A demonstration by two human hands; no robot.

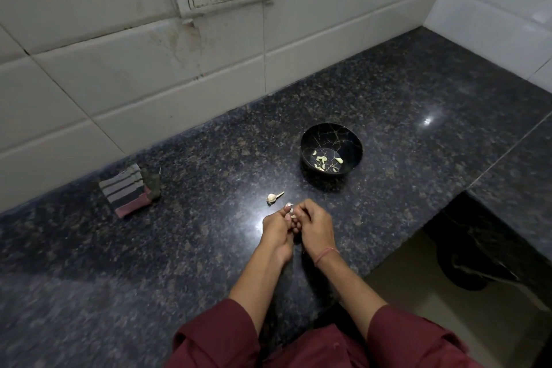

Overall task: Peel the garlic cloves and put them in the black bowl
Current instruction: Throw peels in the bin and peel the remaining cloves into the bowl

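The left hand [279, 232] and right hand [317, 222] pinched one garlic clove [289, 206] between them, seemingly to strip its skin; the black bowl [328, 133] sat far-right, within reach.

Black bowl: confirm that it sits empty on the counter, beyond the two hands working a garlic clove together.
Not empty. The head view shows the black bowl holding several peeled cloves. The rest stands: it sits on the counter, beyond the left hand and right hand, which work a garlic clove together.
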